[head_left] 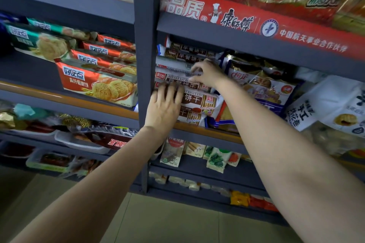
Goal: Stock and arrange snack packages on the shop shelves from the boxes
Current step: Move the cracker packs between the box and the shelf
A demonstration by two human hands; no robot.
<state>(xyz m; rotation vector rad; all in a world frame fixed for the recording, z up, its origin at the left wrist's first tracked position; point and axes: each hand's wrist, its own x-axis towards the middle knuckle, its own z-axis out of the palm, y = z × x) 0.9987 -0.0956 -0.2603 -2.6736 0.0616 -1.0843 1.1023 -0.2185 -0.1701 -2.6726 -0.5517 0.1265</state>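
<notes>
Two bare forearms nearest the lens, reaching up to the shelf bay right of the grey upright. Left hand laid flat, fingers roughly straight and slightly spread, pressing the front face of the stacked breakfast biscuit packs. Right hand above and just right of it, fingers curled, apparently pinching the edge of an upper pack in the same stack; contact blurred, not certain.

Packs long, flat, brown-and-white, wrapped in glossy film; stacked several high just beyond the fingertips, ends against the upright. Judged light, fairly stiff from the row of biscuits inside, contents brittle. Film likely slippery, so best taken across the narrow width near the middle, or steadied flat from the front; crimped end seals a poor hold.

Right of the right fingers: soft, crinkled pillow bags, white bag further right. Left of the left fingers, past the upright: orange cookie packs, flat and glossy. Above: red shelf banner. Below the wrists: small sachets. No boxes in view.
</notes>
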